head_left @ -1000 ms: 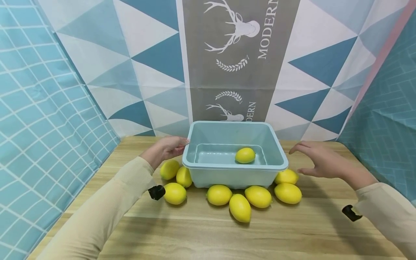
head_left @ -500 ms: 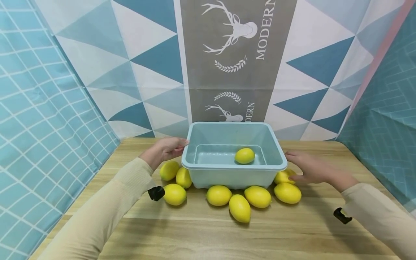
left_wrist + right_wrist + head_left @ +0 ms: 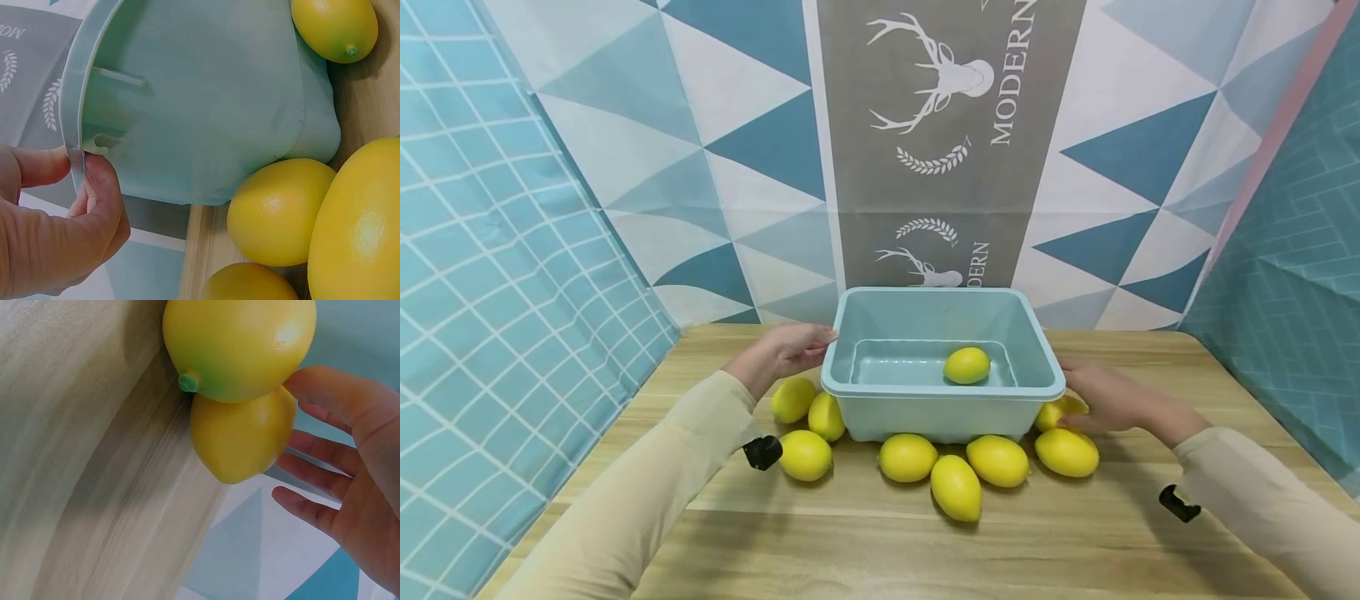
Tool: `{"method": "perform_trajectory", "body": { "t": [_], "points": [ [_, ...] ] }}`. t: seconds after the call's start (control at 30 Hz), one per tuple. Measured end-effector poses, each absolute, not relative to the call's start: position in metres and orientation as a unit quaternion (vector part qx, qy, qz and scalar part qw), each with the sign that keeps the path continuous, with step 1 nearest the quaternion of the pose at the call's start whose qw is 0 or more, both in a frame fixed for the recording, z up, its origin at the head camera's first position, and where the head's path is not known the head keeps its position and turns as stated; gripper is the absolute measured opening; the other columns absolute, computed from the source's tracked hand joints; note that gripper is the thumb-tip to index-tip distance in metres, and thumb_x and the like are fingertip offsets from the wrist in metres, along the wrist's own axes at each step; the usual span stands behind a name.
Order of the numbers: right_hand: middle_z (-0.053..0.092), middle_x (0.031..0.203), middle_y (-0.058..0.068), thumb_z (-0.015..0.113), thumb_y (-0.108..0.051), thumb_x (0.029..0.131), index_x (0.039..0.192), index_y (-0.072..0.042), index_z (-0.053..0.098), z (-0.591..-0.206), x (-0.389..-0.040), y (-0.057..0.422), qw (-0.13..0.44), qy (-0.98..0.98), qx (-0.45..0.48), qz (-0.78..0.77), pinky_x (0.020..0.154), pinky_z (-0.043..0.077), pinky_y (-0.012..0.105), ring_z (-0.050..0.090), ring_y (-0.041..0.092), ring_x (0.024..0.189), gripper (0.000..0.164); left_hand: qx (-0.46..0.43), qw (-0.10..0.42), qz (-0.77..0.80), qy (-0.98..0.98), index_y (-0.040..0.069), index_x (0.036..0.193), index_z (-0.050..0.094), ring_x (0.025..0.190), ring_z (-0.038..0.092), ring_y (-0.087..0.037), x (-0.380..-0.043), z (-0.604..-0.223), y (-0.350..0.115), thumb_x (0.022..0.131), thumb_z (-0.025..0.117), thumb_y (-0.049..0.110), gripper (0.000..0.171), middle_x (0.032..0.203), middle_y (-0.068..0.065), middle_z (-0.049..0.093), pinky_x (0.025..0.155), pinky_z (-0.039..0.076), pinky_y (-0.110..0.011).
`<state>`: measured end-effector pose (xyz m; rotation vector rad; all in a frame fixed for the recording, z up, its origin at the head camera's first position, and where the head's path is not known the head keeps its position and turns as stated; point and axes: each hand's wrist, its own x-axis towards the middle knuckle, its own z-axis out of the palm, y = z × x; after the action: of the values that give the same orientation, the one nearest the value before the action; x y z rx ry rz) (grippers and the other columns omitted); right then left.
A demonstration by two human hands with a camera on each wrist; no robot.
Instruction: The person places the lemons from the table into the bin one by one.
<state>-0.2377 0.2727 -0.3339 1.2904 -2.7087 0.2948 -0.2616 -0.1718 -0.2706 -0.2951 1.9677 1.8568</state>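
Observation:
A light blue plastic bin (image 3: 940, 414) stands at the back of the table with one lemon (image 3: 967, 366) on its floor. At its left end, my left hand (image 3: 790, 347) pinches the rim between thumb and fingers, clearest in the left wrist view, where the bin's side wall (image 3: 206, 106) fills the middle. My right hand (image 3: 1108, 398) is at the bin's right end, over a lemon (image 3: 1060, 410) lying against the bin. In the right wrist view its fingers (image 3: 312, 503) are spread and fairly straight beside that lemon (image 3: 240, 434); the thumb tip is at the lemon's edge, contact uncertain.
Several lemons lie around the bin: a front one (image 3: 956, 488), a right one (image 3: 1067, 452) nearest my right hand, and a left one (image 3: 806, 456) by my left wrist. Patterned cloth (image 3: 932, 183) rises behind the wooden table (image 3: 880, 550).
My right hand has moved left and slightly down, from beside the bin to the lemon at its right end. My left hand keeps its pinch on the rim.

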Motion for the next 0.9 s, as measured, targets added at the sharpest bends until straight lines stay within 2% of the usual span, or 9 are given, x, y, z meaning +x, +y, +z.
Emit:
{"method": "perform_trajectory", "body": {
  "t": [0.27,0.67,0.9],
  "points": [
    [0.066,0.119,0.009,0.081,-0.015,0.074,0.125,-0.004,0.059,-0.339,-0.239,0.271,0.068,-0.888,0.446,0.092,0.085,0.058,0.046,0.063,0.02,0.1,0.056,-0.105,0.209,0.663,0.711,-0.003,0.14,0.042,0.093,0.053,-0.013,-0.263,-0.271,-0.171,0.099,0.051,0.011,0.045,0.115,-0.007,0.05,0.069,0.056,-0.012],
    [0.063,0.125,0.014,0.079,-0.011,0.074,0.126,-0.003,0.06,-0.341,-0.241,0.278,0.062,-0.894,0.434,0.089,0.089,0.056,0.051,0.062,0.029,0.108,0.056,-0.101,0.211,0.664,0.71,-0.003,0.142,0.04,0.092,0.052,-0.012,-0.262,-0.27,-0.172,0.099,0.05,0.012,0.046,0.114,-0.006,0.05,0.069,0.056,-0.012],
    [0.064,0.119,0.013,0.079,-0.012,0.074,0.122,-0.003,0.061,-0.346,-0.241,0.278,0.053,-0.901,0.426,0.07,0.087,0.055,0.049,0.059,0.024,0.101,0.053,-0.098,0.212,0.665,0.71,-0.004,0.142,0.038,0.092,0.052,-0.012,-0.261,-0.27,-0.172,0.1,0.049,0.011,0.047,0.117,-0.007,0.049,0.069,0.056,-0.012]
  ]
}}
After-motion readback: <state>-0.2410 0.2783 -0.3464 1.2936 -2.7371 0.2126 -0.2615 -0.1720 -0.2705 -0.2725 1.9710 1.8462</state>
